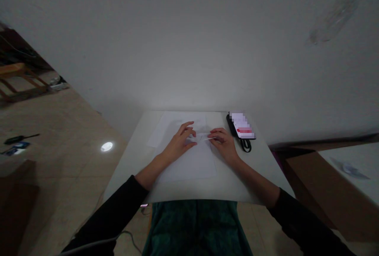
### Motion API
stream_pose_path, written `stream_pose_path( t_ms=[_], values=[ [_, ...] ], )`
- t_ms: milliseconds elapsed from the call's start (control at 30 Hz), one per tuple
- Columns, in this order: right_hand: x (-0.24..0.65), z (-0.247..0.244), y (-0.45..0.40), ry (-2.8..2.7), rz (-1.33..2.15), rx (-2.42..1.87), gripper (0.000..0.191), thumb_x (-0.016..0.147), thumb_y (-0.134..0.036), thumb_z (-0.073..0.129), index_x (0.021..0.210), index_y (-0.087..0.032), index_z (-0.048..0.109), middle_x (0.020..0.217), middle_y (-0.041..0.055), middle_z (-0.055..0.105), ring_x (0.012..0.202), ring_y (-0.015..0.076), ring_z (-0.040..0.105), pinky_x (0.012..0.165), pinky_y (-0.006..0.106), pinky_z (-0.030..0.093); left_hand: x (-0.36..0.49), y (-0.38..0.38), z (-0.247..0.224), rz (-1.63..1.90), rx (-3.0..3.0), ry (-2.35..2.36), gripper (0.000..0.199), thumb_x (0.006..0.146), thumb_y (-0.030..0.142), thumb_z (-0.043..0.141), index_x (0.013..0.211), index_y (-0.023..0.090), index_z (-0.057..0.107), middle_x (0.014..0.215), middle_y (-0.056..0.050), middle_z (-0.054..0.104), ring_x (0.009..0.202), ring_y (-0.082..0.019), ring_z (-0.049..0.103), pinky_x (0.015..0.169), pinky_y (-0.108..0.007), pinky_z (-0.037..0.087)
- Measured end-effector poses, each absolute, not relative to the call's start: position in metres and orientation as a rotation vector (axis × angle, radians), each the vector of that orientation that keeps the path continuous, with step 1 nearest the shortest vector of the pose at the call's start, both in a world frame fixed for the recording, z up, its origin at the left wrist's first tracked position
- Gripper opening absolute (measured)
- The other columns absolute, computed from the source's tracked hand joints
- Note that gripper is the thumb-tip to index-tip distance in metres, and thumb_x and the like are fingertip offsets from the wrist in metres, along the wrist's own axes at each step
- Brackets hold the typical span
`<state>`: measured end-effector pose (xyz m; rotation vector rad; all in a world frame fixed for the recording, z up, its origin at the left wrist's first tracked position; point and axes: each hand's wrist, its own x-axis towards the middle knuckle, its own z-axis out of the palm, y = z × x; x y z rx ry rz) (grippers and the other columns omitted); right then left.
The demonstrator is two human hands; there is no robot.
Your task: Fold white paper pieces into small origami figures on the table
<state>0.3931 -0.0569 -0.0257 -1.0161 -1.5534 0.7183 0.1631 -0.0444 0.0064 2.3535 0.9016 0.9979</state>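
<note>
A small piece of folded white paper (203, 137) lies between my two hands, above the white sheets. My right hand (224, 144) pinches its right end between thumb and fingertips. Close to its left end is my left hand (179, 141), fingers curved and spread, thumb apart from the index finger. Whether a left fingertip touches the paper I cannot tell. Beneath both hands a white paper sheet (186, 167) lies flat, overlapping another sheet (168, 124) farther back.
The small white table (133, 173) stands against a grey wall (177, 51). A phone with a lit screen (244, 128) lies on a black strapped case (231, 126) at the back right. Right of the table is a cardboard box (319, 185); a wooden stool (20, 72) stands far left.
</note>
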Motion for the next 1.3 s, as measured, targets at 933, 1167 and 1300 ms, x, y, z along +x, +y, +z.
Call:
stream_pose_path(
  t_ms=[933,1167,1300],
  values=[
    [0.384,0.021,-0.078,-1.149,1.468,-0.679,0.024,0.079,-0.047,0.07,0.085,-0.025,0.077,0.1,0.0031,0.07,0.1,0.0184,0.064,0.1,0.044,0.051,0.153,-0.041,0.018,0.978,1.027,0.933,0.041,0.055,0.033,0.089,0.085,0.012,0.069,0.079,-0.005,0.074,0.075,-0.014,0.071,0.079,-0.026,0.057],
    [0.383,0.019,-0.079,-0.852,1.438,-0.827,0.018,0.068,-0.038,0.082,0.072,-0.021,0.075,0.086,0.0023,0.073,0.086,0.0172,0.068,0.096,0.042,0.055,0.164,-0.048,0.016,1.1,1.176,1.028,0.037,0.06,0.039,0.085,0.08,0.011,0.071,0.084,-0.011,0.076,0.083,-0.024,0.073,0.086,-0.037,0.056],
    [0.385,0.018,-0.079,-0.836,1.487,-0.832,0.021,0.069,-0.038,0.081,0.07,-0.019,0.074,0.081,0.0025,0.071,0.084,0.0167,0.068,0.098,0.042,0.054,0.165,-0.048,0.015,1.127,1.173,1.029,0.035,0.059,0.038,0.086,0.078,0.012,0.072,0.083,-0.01,0.076,0.083,-0.024,0.073,0.084,-0.037,0.057]
  ],
)
